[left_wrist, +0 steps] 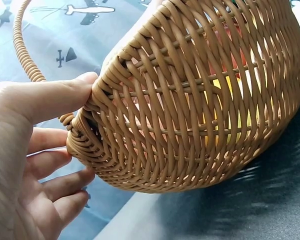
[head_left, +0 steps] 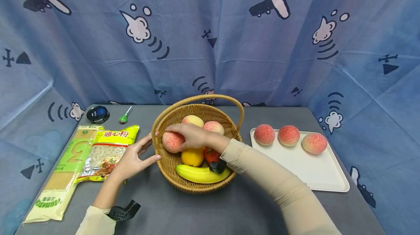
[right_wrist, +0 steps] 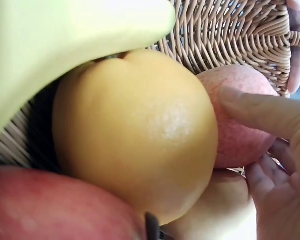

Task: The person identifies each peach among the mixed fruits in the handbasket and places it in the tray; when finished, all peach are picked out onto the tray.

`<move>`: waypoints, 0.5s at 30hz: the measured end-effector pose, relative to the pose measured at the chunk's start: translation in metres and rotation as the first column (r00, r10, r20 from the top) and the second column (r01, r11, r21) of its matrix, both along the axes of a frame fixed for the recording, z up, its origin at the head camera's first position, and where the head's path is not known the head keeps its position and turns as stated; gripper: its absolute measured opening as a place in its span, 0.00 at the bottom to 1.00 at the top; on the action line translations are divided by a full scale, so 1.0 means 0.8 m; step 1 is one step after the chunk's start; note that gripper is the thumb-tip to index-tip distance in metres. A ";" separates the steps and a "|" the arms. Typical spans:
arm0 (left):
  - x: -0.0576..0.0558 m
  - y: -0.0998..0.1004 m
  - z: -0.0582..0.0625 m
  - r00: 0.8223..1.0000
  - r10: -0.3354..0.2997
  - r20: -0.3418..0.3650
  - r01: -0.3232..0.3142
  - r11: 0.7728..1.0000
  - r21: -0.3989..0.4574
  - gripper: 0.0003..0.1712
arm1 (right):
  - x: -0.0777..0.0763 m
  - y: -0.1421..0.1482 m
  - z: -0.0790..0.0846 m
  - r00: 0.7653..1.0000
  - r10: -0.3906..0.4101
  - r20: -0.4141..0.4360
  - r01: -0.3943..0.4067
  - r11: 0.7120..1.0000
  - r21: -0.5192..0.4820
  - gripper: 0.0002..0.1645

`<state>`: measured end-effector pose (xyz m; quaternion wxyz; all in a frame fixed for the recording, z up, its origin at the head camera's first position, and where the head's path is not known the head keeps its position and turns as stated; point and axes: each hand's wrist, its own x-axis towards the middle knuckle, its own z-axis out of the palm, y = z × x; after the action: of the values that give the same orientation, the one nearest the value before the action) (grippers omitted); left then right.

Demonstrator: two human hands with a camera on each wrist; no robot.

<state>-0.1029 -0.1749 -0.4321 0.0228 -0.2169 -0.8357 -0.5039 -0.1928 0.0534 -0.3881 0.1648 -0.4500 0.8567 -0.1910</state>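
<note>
A brown wicker basket (head_left: 197, 189) with a tall hoop handle stands mid-table. My left hand (head_left: 133, 160) grips its left end; in the left wrist view the thumb (left_wrist: 55, 97) lies at the rim and the fingers spread about the handle's foot. Inside the basket, my right hand (head_left: 193, 134) holds a pink peach (head_left: 172, 142) at the left wall, thumb on one side and fingers on the other. Close to it lie a pale yellow-pink peach (head_left: 193, 120), another pink peach (head_left: 213, 127), an orange-yellow fruit (right_wrist: 135, 135), a red fruit (right_wrist: 55, 210) and a banana (head_left: 200, 175).
On the right, a white tray (head_left: 305, 169) carries three peaches (head_left: 288, 135) along its far side. At the left lie a yellow pasta bag (head_left: 109, 151), a long noodle packet (head_left: 62, 176), a round black tin (head_left: 97, 114) and a green lollipop (head_left: 123, 118). A blue curtain (head_left: 210, 45) hangs behind.
</note>
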 end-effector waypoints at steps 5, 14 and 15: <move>-0.001 0.001 0.000 1.000 0.000 -0.001 0.000 1.000 0.004 0.38 | -0.001 0.002 0.002 1.000 0.006 -0.027 -0.007 0.999 -0.034 0.43; -0.001 0.000 -0.001 1.000 -0.012 0.007 0.012 1.000 0.029 0.38 | 0.005 0.018 0.029 0.999 -0.037 0.013 0.039 0.985 -0.167 0.42; -0.001 0.000 -0.001 1.000 -0.011 0.007 0.011 1.000 0.029 0.38 | 0.007 0.022 0.034 0.999 -0.037 0.032 0.043 0.983 -0.178 0.42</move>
<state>-0.1035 -0.1748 -0.4332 0.0203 -0.2195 -0.8272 -0.5169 -0.1874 0.0709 -0.3612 0.1321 -0.4429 0.8424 -0.2770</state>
